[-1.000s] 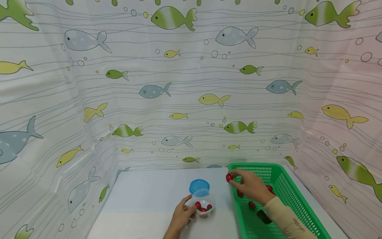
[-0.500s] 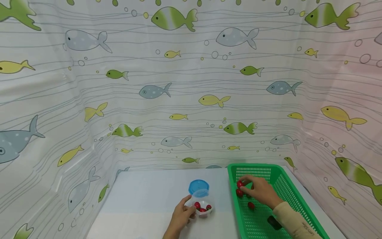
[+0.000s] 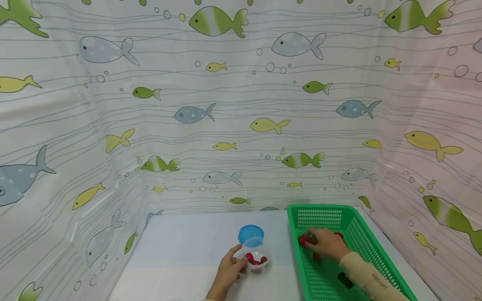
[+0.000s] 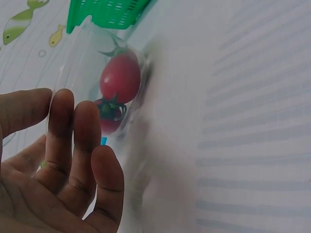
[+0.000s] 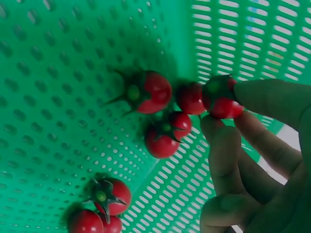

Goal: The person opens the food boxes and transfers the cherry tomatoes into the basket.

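My left hand (image 3: pixel 231 268) grips the wall of a small clear plastic container (image 3: pixel 257 269). In the left wrist view, the thumb and fingers meet at the container's edge. Red cherry tomatoes (image 4: pixel 120 77) with green tops lie inside it. On the right, my right hand (image 3: pixel 327 243) reaches down into a green plastic basket (image 3: pixel 301 274). A cherry tomato (image 5: pixel 221 99) is pinched between its thumb and fingertips, close beside another tomato (image 5: pixel 190 98) in the basket's corner. More tomatoes (image 5: pixel 153 92) lie on the basket floor around the hand.
Just behind the container lies a blue round lid (image 3: pixel 250 232) on the white table (image 3: pixel 180 255). A dark block (image 3: pixel 345 280) shows beside the right forearm. Fish-patterned sheeting (image 3: pixel 226 138) closes off the back and both sides.
From the basket's left rim, my right hand has moved rightward and down into the basket, holding the cherry tomato. My left hand stays at the container.
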Motion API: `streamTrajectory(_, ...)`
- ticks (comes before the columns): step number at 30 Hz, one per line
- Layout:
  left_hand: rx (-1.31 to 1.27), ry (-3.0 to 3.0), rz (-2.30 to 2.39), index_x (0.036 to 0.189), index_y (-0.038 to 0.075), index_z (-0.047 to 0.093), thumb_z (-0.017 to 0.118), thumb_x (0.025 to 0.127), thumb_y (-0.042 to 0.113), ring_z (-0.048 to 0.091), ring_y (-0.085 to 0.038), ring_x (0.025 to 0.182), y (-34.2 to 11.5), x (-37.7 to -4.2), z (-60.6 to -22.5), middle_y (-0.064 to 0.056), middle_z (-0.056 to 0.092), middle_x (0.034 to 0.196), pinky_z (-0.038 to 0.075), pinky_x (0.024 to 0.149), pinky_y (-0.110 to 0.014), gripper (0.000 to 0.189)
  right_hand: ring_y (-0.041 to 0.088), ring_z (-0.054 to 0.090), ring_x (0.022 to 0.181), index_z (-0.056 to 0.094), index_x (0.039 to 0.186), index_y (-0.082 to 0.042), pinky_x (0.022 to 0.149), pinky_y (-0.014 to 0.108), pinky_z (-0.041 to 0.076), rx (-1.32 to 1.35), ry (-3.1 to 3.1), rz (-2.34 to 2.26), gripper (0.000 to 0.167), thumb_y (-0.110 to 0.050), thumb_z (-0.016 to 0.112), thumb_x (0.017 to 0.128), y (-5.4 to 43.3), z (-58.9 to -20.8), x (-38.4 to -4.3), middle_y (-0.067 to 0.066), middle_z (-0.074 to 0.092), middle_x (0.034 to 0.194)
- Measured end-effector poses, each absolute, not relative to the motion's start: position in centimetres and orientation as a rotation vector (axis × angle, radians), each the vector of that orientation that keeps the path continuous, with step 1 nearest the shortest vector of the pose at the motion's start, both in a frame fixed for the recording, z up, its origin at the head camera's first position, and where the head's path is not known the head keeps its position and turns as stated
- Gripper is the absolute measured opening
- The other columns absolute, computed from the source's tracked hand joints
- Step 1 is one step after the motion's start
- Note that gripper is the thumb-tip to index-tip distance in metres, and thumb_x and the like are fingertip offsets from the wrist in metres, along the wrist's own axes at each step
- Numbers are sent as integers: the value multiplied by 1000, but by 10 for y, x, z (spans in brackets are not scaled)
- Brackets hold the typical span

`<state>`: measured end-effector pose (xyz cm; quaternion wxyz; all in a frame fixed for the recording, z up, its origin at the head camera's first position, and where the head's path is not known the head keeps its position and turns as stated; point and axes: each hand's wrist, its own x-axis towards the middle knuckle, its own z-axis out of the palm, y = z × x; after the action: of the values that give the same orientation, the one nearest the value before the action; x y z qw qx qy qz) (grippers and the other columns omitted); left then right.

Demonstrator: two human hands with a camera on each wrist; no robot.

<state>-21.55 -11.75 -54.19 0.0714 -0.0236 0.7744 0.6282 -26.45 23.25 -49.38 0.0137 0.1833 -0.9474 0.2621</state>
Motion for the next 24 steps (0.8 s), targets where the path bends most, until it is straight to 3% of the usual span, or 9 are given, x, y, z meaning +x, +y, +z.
streamTrajectory(12,-71,2313,1912,150,-1,43,67,95,19,67,-17,71,-117,-215,-541,-4,69,79,47,60,-31,63,14,66,83,72,103,-12,69,38,53,487,-2984,826,18,-13,78,87,233,-495,-266,-4,70,91)
streamTrajectory(24,-71,2319,1896,150,-2,43,67,95,19,68,-17,71,-117,-215,-541,-3,69,79,47,59,-30,63,14,67,87,72,106,-18,69,35,52,533,-2891,826,15,-14,74,91,225,-485,-268,-5,72,96)
